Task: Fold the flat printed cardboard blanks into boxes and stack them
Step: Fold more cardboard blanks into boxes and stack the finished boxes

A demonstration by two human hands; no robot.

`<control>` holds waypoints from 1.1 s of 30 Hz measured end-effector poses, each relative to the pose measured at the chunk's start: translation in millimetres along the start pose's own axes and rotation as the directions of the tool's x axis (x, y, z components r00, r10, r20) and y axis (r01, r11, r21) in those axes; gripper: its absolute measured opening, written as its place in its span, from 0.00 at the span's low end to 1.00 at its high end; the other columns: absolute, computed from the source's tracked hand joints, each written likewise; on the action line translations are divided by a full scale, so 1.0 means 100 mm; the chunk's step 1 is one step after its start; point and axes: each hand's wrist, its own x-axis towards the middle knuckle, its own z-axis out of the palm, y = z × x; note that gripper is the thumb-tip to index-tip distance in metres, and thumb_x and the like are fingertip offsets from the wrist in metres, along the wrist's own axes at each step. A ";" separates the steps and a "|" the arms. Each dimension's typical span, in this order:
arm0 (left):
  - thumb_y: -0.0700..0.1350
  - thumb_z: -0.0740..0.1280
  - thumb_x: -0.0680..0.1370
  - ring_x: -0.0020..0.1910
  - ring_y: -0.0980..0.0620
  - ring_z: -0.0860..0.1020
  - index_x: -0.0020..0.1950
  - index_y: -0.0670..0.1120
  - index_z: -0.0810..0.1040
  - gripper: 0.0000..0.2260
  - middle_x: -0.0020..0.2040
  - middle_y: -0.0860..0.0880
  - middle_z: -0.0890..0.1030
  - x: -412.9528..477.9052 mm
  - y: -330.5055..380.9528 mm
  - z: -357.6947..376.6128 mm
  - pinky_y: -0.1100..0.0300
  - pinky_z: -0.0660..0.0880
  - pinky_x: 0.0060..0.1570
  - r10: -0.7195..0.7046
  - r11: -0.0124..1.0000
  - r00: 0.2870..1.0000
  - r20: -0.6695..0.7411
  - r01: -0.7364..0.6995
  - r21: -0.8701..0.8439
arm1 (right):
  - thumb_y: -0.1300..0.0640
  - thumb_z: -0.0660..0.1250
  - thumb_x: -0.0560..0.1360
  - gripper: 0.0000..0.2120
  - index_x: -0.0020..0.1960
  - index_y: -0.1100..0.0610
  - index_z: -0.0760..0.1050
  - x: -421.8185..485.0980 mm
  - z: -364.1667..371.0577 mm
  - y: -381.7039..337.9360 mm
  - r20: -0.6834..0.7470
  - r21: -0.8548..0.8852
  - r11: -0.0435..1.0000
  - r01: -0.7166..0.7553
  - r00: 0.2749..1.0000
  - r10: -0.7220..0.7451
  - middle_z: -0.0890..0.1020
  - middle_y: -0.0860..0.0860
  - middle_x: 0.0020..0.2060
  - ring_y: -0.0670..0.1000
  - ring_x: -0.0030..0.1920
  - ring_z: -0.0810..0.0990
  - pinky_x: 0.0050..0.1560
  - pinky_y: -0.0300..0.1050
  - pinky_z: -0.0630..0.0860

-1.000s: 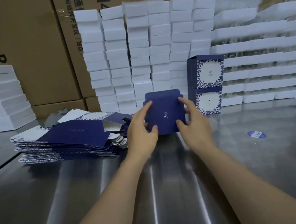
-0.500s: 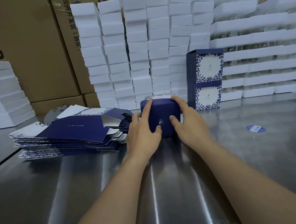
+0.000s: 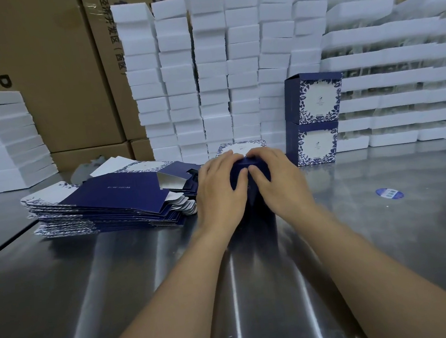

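Here, the task is partly done. Two finished square cardboard boxes [image 3: 315, 98], dark blue with white faces framed in blue leaf print, stand one upon the other beyond and to the right of the right hand [image 3: 278, 185]; they form the stack as it is. A third dark-blue cardboard box [image 3: 241, 146] sits on the brushed-steel table [image 3: 146, 287] beneath both hands, directly in front of the person. The left hand [image 3: 221, 191] and the right hand lie side by side over it. Their fingers curve across its top and their thumbs rest on its near side, holding it and pressing down, and the fingertips nearly meet at the middle.

Judging by this grip, a closing flap is being tucked or pressed home, so the box appears nearly formed but not yet stacked. Whether the flap is fully seated cannot be told, since the hands hide it. Only a strip of plain navy panel shows between the fingers, and beyond the fingertips the edge of a white panel with a leaf border.

Just to the left of the left hand lies a thick, slightly fanned pile of flat printed cardboard blanks [image 3: 109, 200], navy and white; these are the work left to do. The material looks like thin, stiff card, likely to crease if pressed off its score lines.
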 end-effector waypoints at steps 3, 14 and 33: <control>0.48 0.67 0.83 0.68 0.52 0.74 0.64 0.56 0.82 0.11 0.65 0.60 0.80 0.02 0.01 -0.01 0.69 0.66 0.64 0.018 1.000 1.000 -0.025 -0.019 -0.022 | 0.54 0.66 0.83 0.12 0.65 0.45 0.77 0.00 0.01 0.03 -0.002 0.041 0.999 0.023 1.000 -0.023 0.77 0.41 0.63 0.35 0.59 0.72 0.60 0.38 0.70; 0.51 0.69 0.82 0.65 0.55 0.73 0.55 0.57 0.83 0.04 0.61 0.63 0.76 0.02 -0.05 0.00 0.71 0.63 0.58 -0.006 0.995 1.000 0.006 0.007 -0.095 | 0.54 0.67 0.82 0.05 0.54 0.48 0.81 0.01 -0.01 0.05 0.051 0.096 0.995 -0.008 0.999 0.003 0.74 0.44 0.64 0.40 0.64 0.72 0.59 0.20 0.60; 0.47 0.70 0.83 0.64 0.59 0.76 0.53 0.50 0.83 0.03 0.64 0.58 0.80 0.09 -0.16 -0.05 0.59 0.71 0.61 -0.086 0.962 0.995 0.040 0.093 -0.256 | 0.62 0.65 0.84 0.06 0.49 0.55 0.78 0.05 -0.05 0.10 -0.003 0.114 0.993 -0.009 1.000 0.009 0.76 0.44 0.59 0.37 0.55 0.72 0.56 0.22 0.62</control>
